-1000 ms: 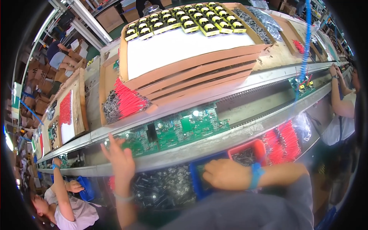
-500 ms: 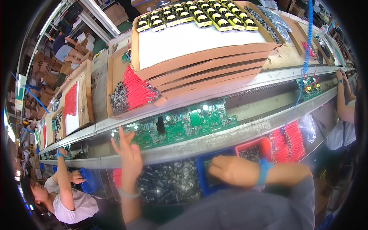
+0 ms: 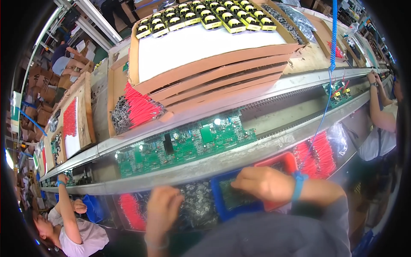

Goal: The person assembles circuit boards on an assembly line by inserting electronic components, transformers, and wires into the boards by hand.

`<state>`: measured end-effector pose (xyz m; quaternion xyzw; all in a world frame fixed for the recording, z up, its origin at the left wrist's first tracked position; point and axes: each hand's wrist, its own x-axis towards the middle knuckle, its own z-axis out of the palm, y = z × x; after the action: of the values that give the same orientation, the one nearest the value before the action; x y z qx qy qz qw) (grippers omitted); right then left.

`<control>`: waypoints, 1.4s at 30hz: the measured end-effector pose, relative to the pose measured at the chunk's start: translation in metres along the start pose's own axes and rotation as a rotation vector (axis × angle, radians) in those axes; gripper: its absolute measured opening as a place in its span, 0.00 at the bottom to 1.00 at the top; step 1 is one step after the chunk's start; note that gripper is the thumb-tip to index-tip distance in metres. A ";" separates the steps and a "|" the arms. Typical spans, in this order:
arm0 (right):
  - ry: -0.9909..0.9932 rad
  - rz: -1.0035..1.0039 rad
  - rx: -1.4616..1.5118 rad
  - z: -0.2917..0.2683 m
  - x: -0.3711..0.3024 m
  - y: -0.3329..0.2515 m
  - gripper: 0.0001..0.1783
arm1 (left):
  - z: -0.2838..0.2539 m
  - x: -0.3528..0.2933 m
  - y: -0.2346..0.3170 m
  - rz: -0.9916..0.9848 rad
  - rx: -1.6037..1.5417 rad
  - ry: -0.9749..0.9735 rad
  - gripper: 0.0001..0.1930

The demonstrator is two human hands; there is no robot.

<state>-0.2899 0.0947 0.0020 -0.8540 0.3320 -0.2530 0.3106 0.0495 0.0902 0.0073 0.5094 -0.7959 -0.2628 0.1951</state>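
My left hand (image 3: 164,210), smeared by motion, is over the left side of a pile of small metal parts (image 3: 199,201); whether its fingers hold anything is unclear. At the blue bin (image 3: 219,201), my right hand (image 3: 266,183) hangs over the opening with its fingers drawn together. Anything in that pinch is too small or hidden to name. Inside the bin lie small greenish parts. A red bin (image 3: 291,160) sits beside it, partly covered by my right hand. Beyond my hands, a row of green circuit boards (image 3: 188,147) fitted with components lies in the conveyor track.
A metal rail (image 3: 141,185) borders the track. Stacked cardboard trays (image 3: 222,70) hold yellow-and-black transformers. Red-sleeved leads (image 3: 141,107) lie behind the track, more (image 3: 314,156) at right. A blue coiled cord (image 3: 334,38) hangs down. Co-workers' arms (image 3: 66,203) reach in at both sides.
My left hand has pulled back from the boards, down over the metal parts, its raised fingers now curled. My right hand stays at the blue bin. The whole view has shifted slightly.
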 end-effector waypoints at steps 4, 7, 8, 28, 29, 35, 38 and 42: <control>0.020 0.002 0.001 0.000 0.001 0.001 0.21 | 0.014 -0.005 0.024 0.174 0.040 -0.269 0.21; 0.133 0.048 0.051 0.005 0.001 0.003 0.19 | 0.032 -0.007 0.018 0.246 0.054 -0.302 0.17; 0.134 0.052 0.079 0.002 0.003 0.004 0.18 | 0.032 -0.008 0.017 0.250 0.066 -0.310 0.14; -0.355 -0.110 -0.555 0.084 0.095 -0.035 0.06 | 0.035 -0.040 0.002 -0.503 -0.938 0.200 0.10; -0.385 -0.087 -0.505 0.087 0.099 -0.034 0.05 | 0.035 -0.039 -0.001 -0.542 -1.049 0.249 0.11; -0.419 -0.162 -0.485 0.088 0.103 -0.025 0.05 | 0.028 -0.048 -0.022 -0.376 -1.636 0.382 0.12; -0.405 -0.151 -0.524 0.087 0.103 -0.029 0.05 | 0.030 -0.041 -0.020 -0.431 -1.239 0.292 0.05; -0.500 -0.148 -0.514 0.086 0.105 -0.027 0.06 | 0.038 -0.032 -0.004 -0.301 -0.498 0.125 0.09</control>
<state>-0.1553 0.0655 -0.0135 -0.9613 0.2358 0.0334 0.1381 0.0430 0.1262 -0.0267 0.5732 -0.6089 -0.4442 0.3216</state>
